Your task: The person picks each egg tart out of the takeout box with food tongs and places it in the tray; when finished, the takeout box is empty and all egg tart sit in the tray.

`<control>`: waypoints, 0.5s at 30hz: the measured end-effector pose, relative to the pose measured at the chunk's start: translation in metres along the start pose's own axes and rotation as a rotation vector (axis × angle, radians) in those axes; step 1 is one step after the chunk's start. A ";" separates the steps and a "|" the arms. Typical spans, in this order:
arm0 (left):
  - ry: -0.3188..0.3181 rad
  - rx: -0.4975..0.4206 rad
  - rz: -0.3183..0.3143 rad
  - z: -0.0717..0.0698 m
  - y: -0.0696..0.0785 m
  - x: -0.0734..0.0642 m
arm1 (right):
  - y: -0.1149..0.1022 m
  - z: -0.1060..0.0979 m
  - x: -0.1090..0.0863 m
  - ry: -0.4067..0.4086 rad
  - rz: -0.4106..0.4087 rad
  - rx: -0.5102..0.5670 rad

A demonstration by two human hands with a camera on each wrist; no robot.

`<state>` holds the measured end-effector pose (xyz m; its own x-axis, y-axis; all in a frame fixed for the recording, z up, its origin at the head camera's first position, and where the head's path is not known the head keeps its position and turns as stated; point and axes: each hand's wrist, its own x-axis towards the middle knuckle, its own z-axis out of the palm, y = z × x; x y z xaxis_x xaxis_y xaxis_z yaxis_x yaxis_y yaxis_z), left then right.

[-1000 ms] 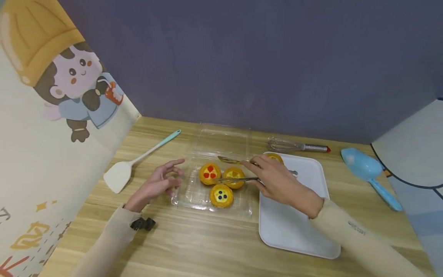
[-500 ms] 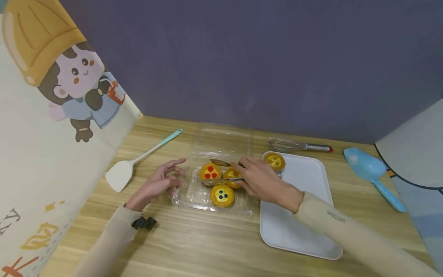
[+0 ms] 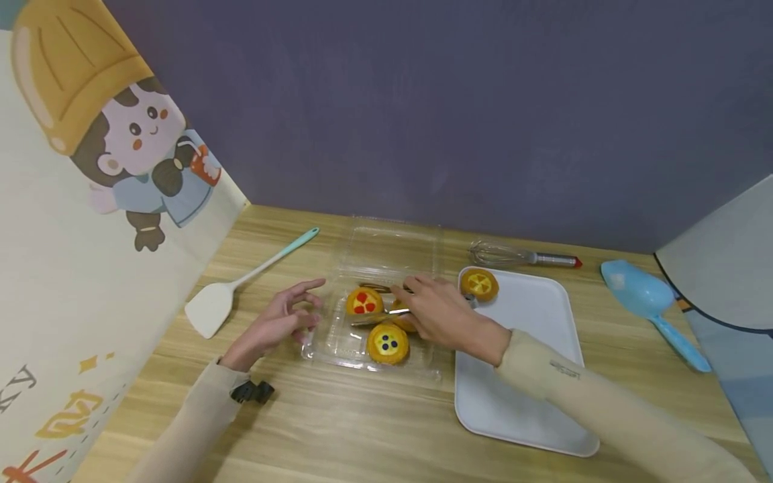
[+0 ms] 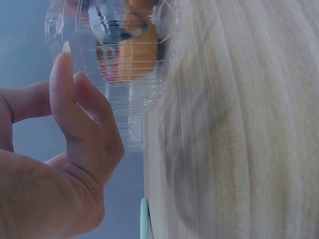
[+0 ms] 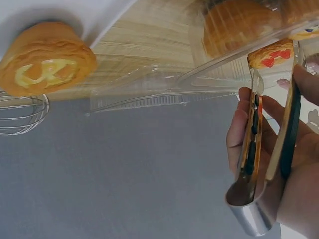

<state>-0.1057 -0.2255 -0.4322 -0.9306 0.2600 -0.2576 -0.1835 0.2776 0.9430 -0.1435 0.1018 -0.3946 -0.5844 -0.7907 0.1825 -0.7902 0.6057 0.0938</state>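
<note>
My right hand grips a pair of metal tongs with dark handle inlays. The tong tips stand on either side of a tart with red topping; whether they squeeze it, I cannot tell. That tart is in a clear plastic clamshell box whose lid lies back. A tart with dark blue dots sits in front, and another tart is mostly hidden under my right hand. My left hand hovers by the box's left side, fingers loosely bent, holding nothing; contact with the box is unclear.
On the right lies a white tray, with a yellow-topped tart at its far left corner. Behind it is a whisk; farther right, a blue scoop. A white spatula lies left. A dark wall rises behind the table.
My right hand has moved left with the tongs, from over the tarts to around the red-topped one, which sits slightly farther left. The tart on the tray is now uncovered. My left hand stays put.
</note>
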 end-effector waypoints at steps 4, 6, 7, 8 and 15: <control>0.001 -0.006 0.010 0.000 -0.001 -0.001 | -0.002 0.002 0.005 0.000 -0.016 -0.009; -0.001 -0.010 0.011 0.000 -0.002 -0.001 | -0.002 0.003 0.005 -0.006 -0.020 -0.012; -0.003 -0.011 0.012 0.001 -0.002 -0.001 | -0.002 0.004 0.005 -0.009 -0.021 -0.011; -0.004 -0.010 0.011 0.001 -0.002 0.000 | -0.002 0.004 0.005 -0.012 -0.021 -0.012; -0.008 -0.015 0.016 0.000 -0.001 -0.001 | 0.000 0.007 0.002 -0.033 -0.014 -0.036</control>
<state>-0.1049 -0.2261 -0.4334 -0.9310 0.2713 -0.2441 -0.1734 0.2598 0.9500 -0.1459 0.0995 -0.4015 -0.5797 -0.8012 0.1484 -0.7915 0.5970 0.1312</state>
